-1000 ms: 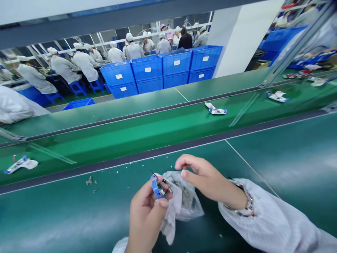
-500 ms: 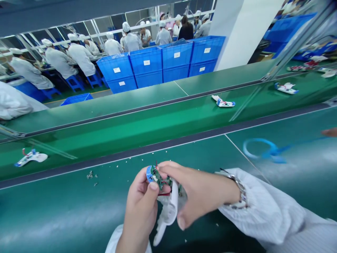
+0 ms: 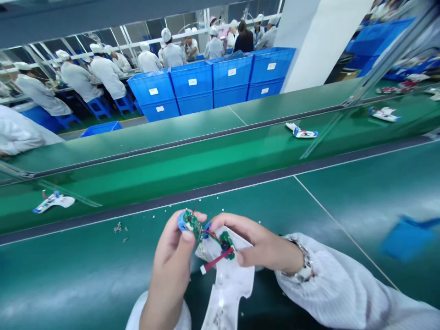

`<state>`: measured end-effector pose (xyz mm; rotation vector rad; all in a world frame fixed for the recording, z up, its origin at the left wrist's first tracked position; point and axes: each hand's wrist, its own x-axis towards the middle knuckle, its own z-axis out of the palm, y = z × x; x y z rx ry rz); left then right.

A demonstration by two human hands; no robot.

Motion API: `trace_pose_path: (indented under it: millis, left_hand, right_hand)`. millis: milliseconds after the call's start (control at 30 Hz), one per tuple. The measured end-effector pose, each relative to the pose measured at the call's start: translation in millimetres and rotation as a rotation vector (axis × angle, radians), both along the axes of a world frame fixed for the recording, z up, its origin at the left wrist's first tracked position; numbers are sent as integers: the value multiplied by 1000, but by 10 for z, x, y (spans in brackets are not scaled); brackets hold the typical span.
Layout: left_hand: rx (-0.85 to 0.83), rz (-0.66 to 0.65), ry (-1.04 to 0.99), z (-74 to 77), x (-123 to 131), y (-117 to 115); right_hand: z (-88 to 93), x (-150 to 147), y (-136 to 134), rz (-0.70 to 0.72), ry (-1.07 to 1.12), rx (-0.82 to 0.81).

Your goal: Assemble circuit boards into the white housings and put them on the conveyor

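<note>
My left hand (image 3: 173, 256) pinches a small green circuit board (image 3: 191, 223) with a blue rounded end between thumb and fingers. My right hand (image 3: 256, 243) grips the upper right edge of a white plastic shell (image 3: 233, 277), which hangs down toward the bottom of the view with its inner side showing. Inside the shell sits a second green board (image 3: 227, 244) with a round black part. Thin wires run between the two boards. A red cable (image 3: 217, 260) with a white connector lies across the shell.
Beyond the worktable's dark edge, a green conveyor (image 3: 178, 167) carries white-and-blue assemblies (image 3: 305, 133). Tiny screws (image 3: 118, 227) and white specks lie left of my hands. A blurred blue object (image 3: 409, 238) is at right. Blue bins (image 3: 190, 82) and people in white stand behind.
The white shell has turned so its inside shows, and the held board has moved slightly left. The conveyor's assemblies have shifted right. The blue object at right has moved down and right.
</note>
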<state>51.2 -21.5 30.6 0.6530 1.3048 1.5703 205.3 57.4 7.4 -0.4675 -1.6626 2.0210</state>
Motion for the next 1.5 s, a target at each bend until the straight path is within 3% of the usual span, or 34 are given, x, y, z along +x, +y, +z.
trace_pose_path:
  millis: [33, 100, 300, 367, 467, 633, 733, 800, 933, 1000, 1067, 1167, 1233, 1500]
  left_hand:
    - [-9, 10, -249, -59, 35, 31]
    - [-74, -14, -444, -172, 122, 87]
    - [-180, -63, -572, -248, 225, 109]
    - [-167, -56, -554, -248, 209, 82]
    - [-120, -22, -484, -269, 203, 39]
    - [-86, 17, -339, -285, 229, -14]
    - [-80, 3, -230, -284, 227, -30]
    - [-53, -2, -130, -288, 208, -33]
    - [29, 5, 133, -306, 144, -51]
    - [56, 3, 244, -307, 126, -83]
    - [79, 4, 312, -296, 139, -129]
    - [100, 18, 350, -262, 199, -201]
    - [109, -9, 369, -240, 226, -234]
    - [194, -292, 386, -273, 83, -247]
  right_hand:
    - [-20, -6, -31, -39, 32, -16]
    - [-62, -22, -110, -146, 39, 78]
    - [-34, 33, -261, -425, -201, 649]
    - [51, 66, -264, -414, -215, 805]
    - [169, 75, -249, -232, -212, 952]
    - [238, 24, -238, -71, -384, 992]
    - [254, 17, -236, -61, -335, 948]
    - [263, 26, -216, -72, -259, 777]
    - [264, 31, -128, -177, -75, 265]
    - [278, 22, -78, -201, -63, 160]
    - [316, 9, -37, -186, -109, 275]
    - [397, -8, 1, -153, -156, 631]
    - [440, -15, 12, -112, -170, 767]
    - [500, -14, 30, -22, -138, 767]
